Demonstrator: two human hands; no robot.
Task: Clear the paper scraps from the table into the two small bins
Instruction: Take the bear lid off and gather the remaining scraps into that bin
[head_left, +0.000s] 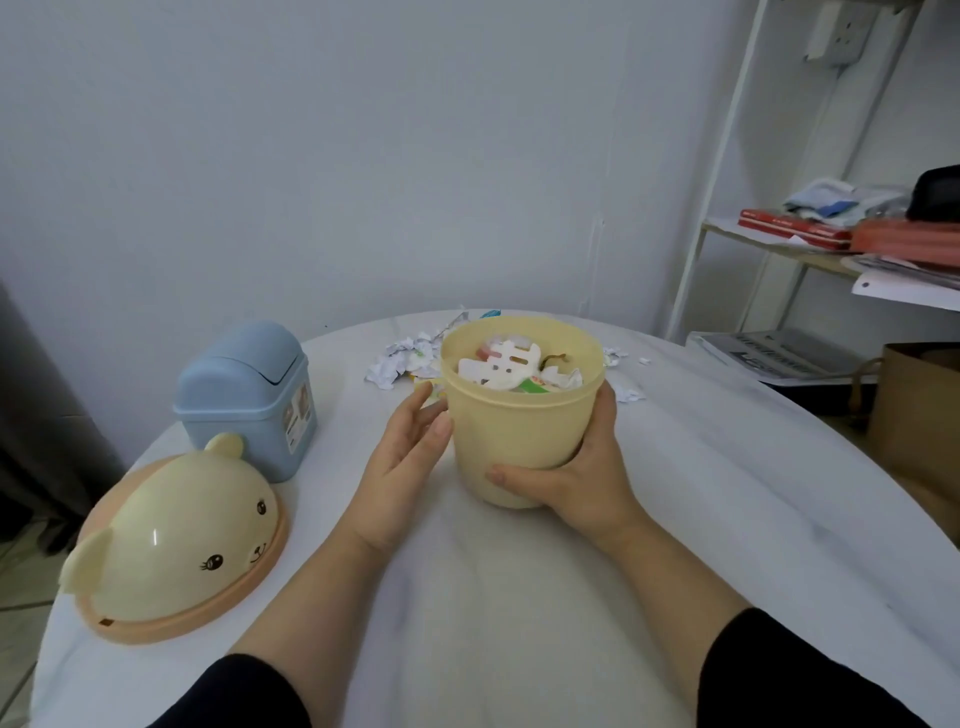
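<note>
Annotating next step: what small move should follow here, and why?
Likely the left hand reaches past the yellow bin for the paper scraps: the right hand grips the lidless bin, and scraps lie right behind it.

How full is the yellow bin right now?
Nearly full: the yellow bin holds scraps piled close to its rim.

Shelf unit (753, 240) w/ red books (789, 228), clothes (831, 200); brown paper bag (919, 415) nr it

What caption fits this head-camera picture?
Right hand grips the filled yellow bin, left hand touches it; bear lid, blue bin and paper scraps nearby.
</note>
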